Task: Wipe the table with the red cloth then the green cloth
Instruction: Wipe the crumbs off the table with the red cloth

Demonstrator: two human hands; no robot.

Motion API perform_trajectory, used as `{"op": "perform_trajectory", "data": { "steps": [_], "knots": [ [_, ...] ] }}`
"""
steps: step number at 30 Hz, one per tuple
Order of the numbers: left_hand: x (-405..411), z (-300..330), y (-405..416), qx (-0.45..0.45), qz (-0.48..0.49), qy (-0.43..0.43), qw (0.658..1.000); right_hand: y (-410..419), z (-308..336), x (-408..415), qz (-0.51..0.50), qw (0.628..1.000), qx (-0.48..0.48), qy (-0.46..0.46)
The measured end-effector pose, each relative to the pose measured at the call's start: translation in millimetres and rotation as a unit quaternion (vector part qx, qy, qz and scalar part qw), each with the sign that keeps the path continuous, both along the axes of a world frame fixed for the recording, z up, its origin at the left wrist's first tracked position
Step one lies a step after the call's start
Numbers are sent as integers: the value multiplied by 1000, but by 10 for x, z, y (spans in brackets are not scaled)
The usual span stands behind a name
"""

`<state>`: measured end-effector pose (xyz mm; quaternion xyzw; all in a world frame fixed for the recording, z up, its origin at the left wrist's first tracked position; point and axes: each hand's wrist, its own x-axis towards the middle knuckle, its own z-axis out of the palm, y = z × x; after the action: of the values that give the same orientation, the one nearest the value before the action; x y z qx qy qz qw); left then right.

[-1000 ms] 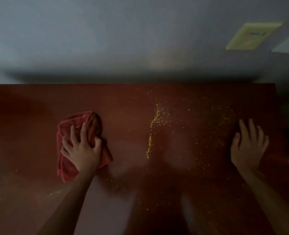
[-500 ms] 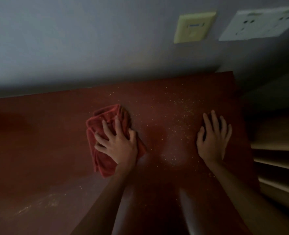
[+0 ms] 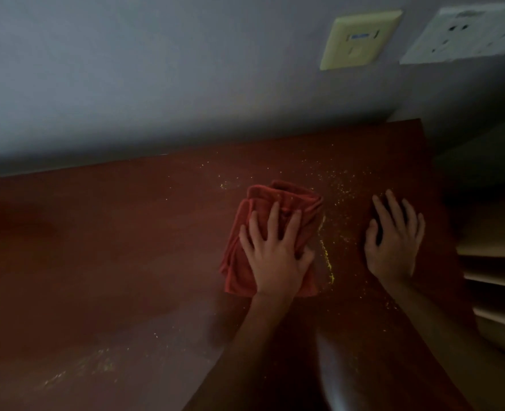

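Observation:
A crumpled red cloth lies on the dark reddish-brown table, right of the middle. My left hand presses flat on the cloth with fingers spread. A line of yellow crumbs runs along the cloth's right edge, and more crumbs are scattered beyond it. My right hand rests flat on the table near its right edge, fingers straight, holding nothing. The green cloth is out of view.
A grey wall backs the table, with a yellowish socket plate and a white socket plate. Pale shelves stand past the table's right edge. Faint dust streaks mark the near left of the table.
My left hand has slid the red cloth to the right across the table, pushing the crumbs into a line close to my right hand. The view has swung rightward.

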<state>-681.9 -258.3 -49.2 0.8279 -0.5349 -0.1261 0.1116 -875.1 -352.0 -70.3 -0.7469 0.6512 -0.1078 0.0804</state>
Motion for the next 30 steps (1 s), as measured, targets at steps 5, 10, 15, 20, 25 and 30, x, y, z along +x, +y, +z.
{"op": "perform_trajectory", "data": {
  "steps": [5, 10, 15, 20, 25, 30],
  "knots": [
    [725, -37, 686, 8, 82, -15, 996, -2, -8, 0, 0, 1000, -4, -11],
    [1757, 4, 619, 31, 262, -26, 964, -12, -3, -14, 0, 1000, -3, -9],
    [2237, -5, -22, 46, 344, -14, 938, -17, 22, -14, 1, 1000, 12, 3],
    [1966, -30, -494, 50, 304, -18, 951, -25, 7, -21, 10, 1000, 17, 22],
    [1014, -2, -746, 47, 147, -40, 987, -28, -1, -34, 17, 999, 28, 16],
    [-94, 14, -745, 50, -20, -66, 996, -31, 21, -39, 21, 999, 42, 1]
  ]
}}
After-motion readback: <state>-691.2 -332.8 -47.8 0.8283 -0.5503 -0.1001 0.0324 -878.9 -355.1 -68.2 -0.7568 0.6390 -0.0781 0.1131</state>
